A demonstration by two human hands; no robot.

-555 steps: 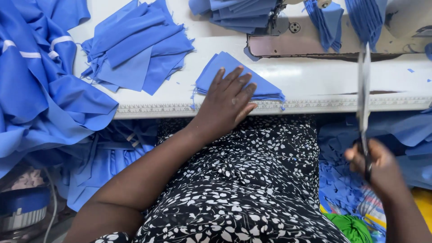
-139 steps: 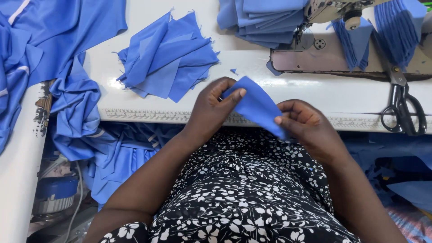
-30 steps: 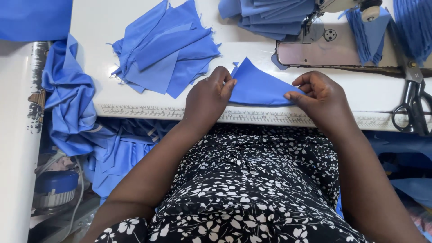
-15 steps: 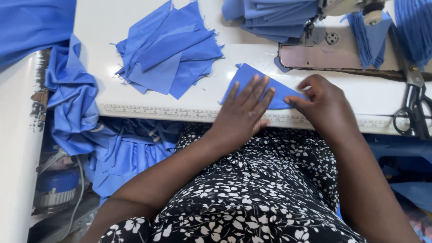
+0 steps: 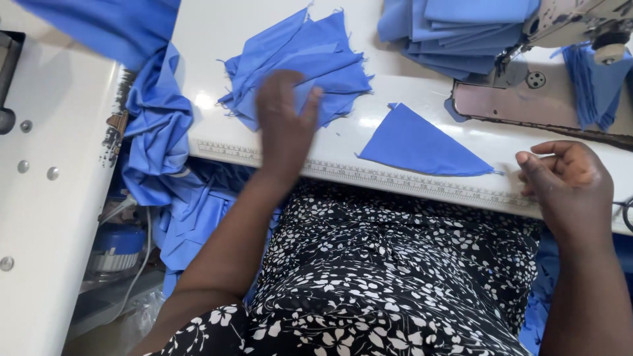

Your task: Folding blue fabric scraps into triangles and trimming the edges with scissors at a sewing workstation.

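Observation:
A folded blue fabric triangle (image 5: 415, 145) lies flat on the white sewing table (image 5: 409, 72), untouched by either hand. My left hand (image 5: 283, 125) is blurred with its fingers spread over a loose pile of blue fabric pieces (image 5: 330, 56) at the table's middle left; I cannot see anything held in it. My right hand (image 5: 567, 181) rests at the table's front edge by the printed ruler strip (image 5: 409, 179), fingers loosely curled and empty, right of the triangle.
A sewing machine (image 5: 560, 26) stands at the back right with a stack of folded blue fabric (image 5: 455, 26) beside it. Blue strips (image 5: 593, 82) hang at the far right. More blue cloth (image 5: 155, 132) drapes off the table's left edge. A white cabinet (image 5: 46, 198) stands at left.
Both hands have let go of the blue triangle, which now lies flat. My left hand has swung left onto the pile of pieces. My right hand has drawn back to the table edge.

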